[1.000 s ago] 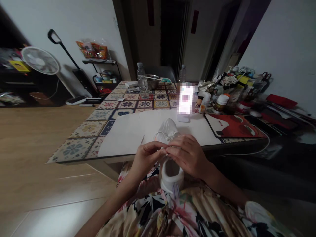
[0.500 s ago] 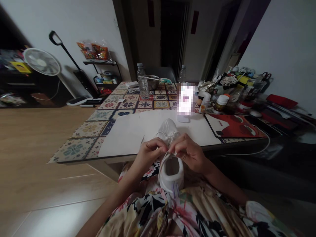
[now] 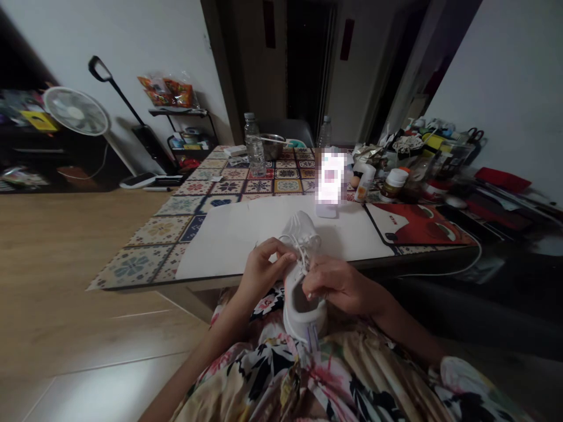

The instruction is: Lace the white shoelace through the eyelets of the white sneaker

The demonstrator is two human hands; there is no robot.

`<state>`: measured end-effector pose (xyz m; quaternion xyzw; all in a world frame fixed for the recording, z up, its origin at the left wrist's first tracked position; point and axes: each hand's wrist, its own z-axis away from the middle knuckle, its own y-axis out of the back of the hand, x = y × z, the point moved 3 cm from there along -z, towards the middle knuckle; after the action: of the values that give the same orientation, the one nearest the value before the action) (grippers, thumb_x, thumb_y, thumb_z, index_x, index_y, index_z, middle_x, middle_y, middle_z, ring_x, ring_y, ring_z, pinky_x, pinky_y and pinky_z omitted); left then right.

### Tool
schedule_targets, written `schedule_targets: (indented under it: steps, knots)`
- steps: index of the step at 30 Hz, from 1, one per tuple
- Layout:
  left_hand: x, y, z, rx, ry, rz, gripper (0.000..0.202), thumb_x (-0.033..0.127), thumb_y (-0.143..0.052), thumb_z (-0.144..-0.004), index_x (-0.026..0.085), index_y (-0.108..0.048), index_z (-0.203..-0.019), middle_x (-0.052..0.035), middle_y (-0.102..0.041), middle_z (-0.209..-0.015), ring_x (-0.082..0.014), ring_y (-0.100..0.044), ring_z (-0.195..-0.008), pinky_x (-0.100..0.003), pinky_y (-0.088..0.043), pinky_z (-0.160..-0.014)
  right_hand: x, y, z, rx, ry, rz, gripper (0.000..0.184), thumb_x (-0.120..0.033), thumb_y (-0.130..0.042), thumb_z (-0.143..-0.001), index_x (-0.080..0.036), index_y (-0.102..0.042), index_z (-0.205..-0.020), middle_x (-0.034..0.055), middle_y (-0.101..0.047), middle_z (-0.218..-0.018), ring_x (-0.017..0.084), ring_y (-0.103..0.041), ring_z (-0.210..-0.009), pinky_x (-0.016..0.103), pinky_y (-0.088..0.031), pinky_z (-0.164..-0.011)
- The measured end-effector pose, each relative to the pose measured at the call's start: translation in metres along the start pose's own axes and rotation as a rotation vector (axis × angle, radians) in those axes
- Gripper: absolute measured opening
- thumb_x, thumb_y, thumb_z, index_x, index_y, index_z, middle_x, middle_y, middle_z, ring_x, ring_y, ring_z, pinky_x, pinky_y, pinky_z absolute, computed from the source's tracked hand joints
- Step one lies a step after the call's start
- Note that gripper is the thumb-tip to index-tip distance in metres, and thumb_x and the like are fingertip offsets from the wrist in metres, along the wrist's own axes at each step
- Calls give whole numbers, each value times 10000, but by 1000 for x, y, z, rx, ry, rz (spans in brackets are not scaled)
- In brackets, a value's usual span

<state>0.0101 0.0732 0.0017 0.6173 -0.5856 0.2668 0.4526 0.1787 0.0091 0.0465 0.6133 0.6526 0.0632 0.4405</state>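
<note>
both hands (image 3: pixel 264 266) pinched on thin laces (image 3: pixel 302 253), seemingly, of smooth white sneaker (image 3: pixel 303 305)

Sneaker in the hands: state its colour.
The sneaker is white, clearest in the head view.

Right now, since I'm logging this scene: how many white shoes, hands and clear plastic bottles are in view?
white shoe: 1
left hand and right hand: 2
clear bottles: 2
total: 5
</note>
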Motion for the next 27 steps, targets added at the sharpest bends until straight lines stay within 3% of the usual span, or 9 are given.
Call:
schedule_targets:
  steps: [6,10,14,17,20,22,25,27]
  knots:
    - [-2,2,6,-47,38,8,190,324,-659,-781,175,-608,-676,-10,-598,-686,-164,-529,-689,-274,-417,-708,1,0,1,50,-19,94,73,-160,-534,-935,-225,-537,-901,45,-642,-911,175,-588,-891,330,-486,-848]
    - [-1,7,14,13,-67,34,170,324,-693,-786,188,-592,-800,-15,-587,-775,-170,-522,-753,-269,-404,-730,3,3,3,118,-219,287,101,-139,-576,-873,-213,-529,-925,47,-592,-921,185,-568,-848,303,-485,-744]
    - [15,3,22,-266,-174,108,197,351,-709,-799,182,-616,-841,-47,-601,-864,-187,-546,-825,-284,-425,-768,0,2,4,121,-225,408,90,-202,-538,-939,-202,-564,-853,43,-623,-830,185,-575,-788,316,-462,-715]
    - [24,2,26,-346,-158,83,221,325,-723,-787,183,-616,-918,-55,-600,-914,-185,-545,-841,-284,-437,-758,-14,5,3,156,-80,200,188,-251,-494,-977,-223,-574,-809,31,-659,-790,173,-604,-786,333,-481,-746]
    - [26,2,26,-322,-123,64,170,275,-679,-810,181,-608,-933,-50,-598,-897,-177,-543,-817,-281,-440,-735,-35,11,5,5,188,-276,267,-352,-473,-990,-262,-544,-749,-36,-673,-713,122,-650,-737,289,-521,-751]
    - [25,0,26,-331,-124,55,131,248,-660,-817,178,-611,-916,-53,-600,-894,-181,-550,-828,-287,-442,-744,-40,17,7,-102,223,-399,315,-428,-456,-994,-267,-538,-736,-46,-690,-726,113,-669,-753,277,-531,-765]
    - [24,-2,26,-340,-148,75,56,208,-634,-834,177,-604,-870,-50,-590,-884,-172,-547,-821,-281,-441,-734,-23,24,7,-65,-45,-179,400,-539,-394,-990,-241,-589,-808,27,-690,-824,153,-653,-816,309,-521,-769]
    - [23,-2,27,-350,-162,105,35,181,-619,-848,178,-588,-831,-42,-574,-876,-161,-539,-812,-271,-435,-728,-5,27,8,12,-191,63,380,-506,-407,-995,-212,-612,-869,58,-668,-850,175,-624,-829,321,-499,-762]
